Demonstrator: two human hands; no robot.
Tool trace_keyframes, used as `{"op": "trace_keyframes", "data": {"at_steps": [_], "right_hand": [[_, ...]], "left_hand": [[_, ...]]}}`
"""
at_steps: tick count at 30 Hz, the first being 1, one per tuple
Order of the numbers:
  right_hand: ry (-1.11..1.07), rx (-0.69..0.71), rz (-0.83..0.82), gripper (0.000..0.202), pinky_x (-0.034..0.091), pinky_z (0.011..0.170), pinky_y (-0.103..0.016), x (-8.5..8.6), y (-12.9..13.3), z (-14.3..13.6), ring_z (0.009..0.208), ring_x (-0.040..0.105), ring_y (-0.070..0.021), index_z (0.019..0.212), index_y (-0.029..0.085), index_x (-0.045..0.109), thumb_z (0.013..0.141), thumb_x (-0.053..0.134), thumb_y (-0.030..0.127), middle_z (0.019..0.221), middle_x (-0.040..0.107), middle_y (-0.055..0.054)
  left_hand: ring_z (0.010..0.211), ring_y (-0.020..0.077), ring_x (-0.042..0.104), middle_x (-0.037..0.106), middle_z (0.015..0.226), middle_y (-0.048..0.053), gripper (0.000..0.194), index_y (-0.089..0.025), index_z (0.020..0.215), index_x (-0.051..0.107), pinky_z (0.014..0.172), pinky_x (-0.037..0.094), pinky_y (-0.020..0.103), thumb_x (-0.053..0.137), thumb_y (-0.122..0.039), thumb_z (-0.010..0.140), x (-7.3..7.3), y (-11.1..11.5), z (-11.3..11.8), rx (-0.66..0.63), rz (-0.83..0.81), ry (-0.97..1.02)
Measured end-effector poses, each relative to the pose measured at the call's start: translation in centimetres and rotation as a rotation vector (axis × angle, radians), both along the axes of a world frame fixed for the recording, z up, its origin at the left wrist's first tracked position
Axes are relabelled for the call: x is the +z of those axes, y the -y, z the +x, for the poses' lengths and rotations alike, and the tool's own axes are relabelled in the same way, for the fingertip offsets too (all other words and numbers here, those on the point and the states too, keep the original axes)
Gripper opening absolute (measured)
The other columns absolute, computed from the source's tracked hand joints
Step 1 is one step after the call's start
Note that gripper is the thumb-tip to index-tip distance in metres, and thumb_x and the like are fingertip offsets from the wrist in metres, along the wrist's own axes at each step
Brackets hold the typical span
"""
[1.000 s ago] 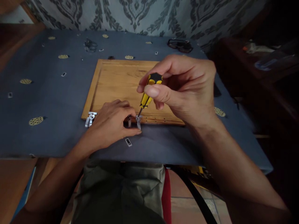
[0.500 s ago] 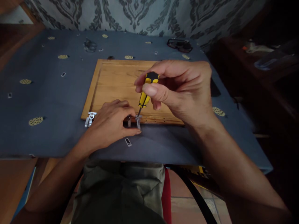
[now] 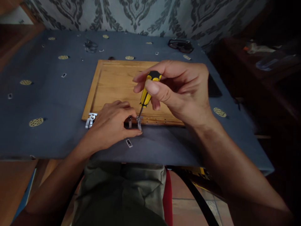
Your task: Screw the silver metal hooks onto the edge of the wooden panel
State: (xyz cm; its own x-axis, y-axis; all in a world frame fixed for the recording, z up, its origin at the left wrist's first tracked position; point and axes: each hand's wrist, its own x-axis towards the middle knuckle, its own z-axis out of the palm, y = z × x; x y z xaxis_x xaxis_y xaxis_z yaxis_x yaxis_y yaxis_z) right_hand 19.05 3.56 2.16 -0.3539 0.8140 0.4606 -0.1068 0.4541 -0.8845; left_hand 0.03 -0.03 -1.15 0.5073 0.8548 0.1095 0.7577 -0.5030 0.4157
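While the right hand [image 3: 185,89] grips the screwdriver [image 3: 146,94] by its yellow-and-black handle, thumb on the near side and fingers behind, the left hand [image 3: 113,124] is curled low at the near edge of the wooden panel [image 3: 115,81], pinching a metal bracket [image 3: 139,124]. Left thumb sits at the bracket's lower end, index finger up near its top; looks like a steadying hold so the part can't turn under the driver.

Driver is tilted, tip down at the top of that bracket, handle leaning to the right. Fingertip grip high on the handle suggests light twisting over heavy push. Can't make out whether the tip is seated in a screw; too small.

Another metal piece [image 3: 130,122] shows in the gap of the left hand; can't tell if it's part of the same bracket. A silver hinge [image 3: 91,120] sits at the panel's near left corner, overhanging the edge. To the right of the bracket, small dark holes [image 3: 156,121] run along the near edge, probably fixing points.

Panel lies flat on the blue tablecloth [image 3: 58,103], near edge toward the person, likely for easy reach. Glasses [image 3: 181,46] sit at the far side, well apart from the work.
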Motion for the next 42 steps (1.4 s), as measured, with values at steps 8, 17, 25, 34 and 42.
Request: {"op": "trace_keyframes", "data": {"at_steps": [8, 17, 25, 34, 42], "right_hand": [[0.014, -0.065, 0.041, 0.040, 0.041, 0.040, -0.020, 0.04, -0.13, -0.27, 0.047, 0.048, -0.0056, 0.070, 0.020, 0.066, 0.077, 0.091, 0.050, 0.069, 0.067, 0.003], [0.012, -0.031, 0.036, 0.032, 0.047, 0.043, -0.021, -0.41, -0.21, -0.08, 0.053, 0.057, -0.0092, 0.085, 0.023, 0.072, 0.085, 0.084, 0.053, 0.076, 0.071, 0.001], [-0.014, 0.058, 0.107, 0.013, 0.046, 0.042, -0.017, -0.61, -0.46, 0.34, 0.045, 0.050, -0.0035, 0.086, 0.022, 0.077, 0.095, 0.076, 0.031, 0.078, 0.072, 0.004], [0.054, -0.194, 0.097, 0.029, 0.035, 0.040, -0.025, -0.75, 0.30, -0.10, 0.043, 0.046, -0.0065, 0.078, 0.023, 0.071, 0.088, 0.083, 0.048, 0.074, 0.072, 0.002], [0.068, -0.203, 0.076, 0.041, 0.037, 0.042, -0.026, -0.67, 0.26, -0.45, 0.045, 0.047, -0.0076, 0.075, 0.024, 0.066, 0.086, 0.079, 0.062, 0.072, 0.069, 0.003]], "left_hand": [[0.088, 0.0226, 0.062, 0.068, 0.089, 0.001, 0.025, -0.022, 0.087, 0.073, 0.076, 0.040, 0.035, 0.089, -0.038, 0.079, 0.03, 0.14, 0.04, 0.009, 0.014, -0.005], [0.091, 0.0247, 0.062, 0.069, 0.089, 0.001, 0.027, -0.021, 0.089, 0.072, 0.078, 0.039, 0.036, 0.090, -0.039, 0.079, 0.04, 0.09, -0.03, -0.009, 0.010, 0.008], [0.091, 0.0247, 0.062, 0.068, 0.090, 0.002, 0.027, -0.021, 0.091, 0.072, 0.077, 0.038, 0.036, 0.089, -0.039, 0.080, 0.03, 0.21, -0.05, -0.007, 0.006, -0.008], [0.090, 0.0237, 0.062, 0.069, 0.091, 0.001, 0.028, -0.021, 0.090, 0.070, 0.079, 0.039, 0.036, 0.088, -0.040, 0.081, -0.03, 0.17, -0.06, -0.012, 0.019, -0.004], [0.090, 0.0234, 0.061, 0.069, 0.091, 0.001, 0.026, -0.021, 0.090, 0.071, 0.080, 0.041, 0.037, 0.087, -0.040, 0.082, -0.08, 0.07, -0.15, -0.020, 0.017, -0.013]]}}
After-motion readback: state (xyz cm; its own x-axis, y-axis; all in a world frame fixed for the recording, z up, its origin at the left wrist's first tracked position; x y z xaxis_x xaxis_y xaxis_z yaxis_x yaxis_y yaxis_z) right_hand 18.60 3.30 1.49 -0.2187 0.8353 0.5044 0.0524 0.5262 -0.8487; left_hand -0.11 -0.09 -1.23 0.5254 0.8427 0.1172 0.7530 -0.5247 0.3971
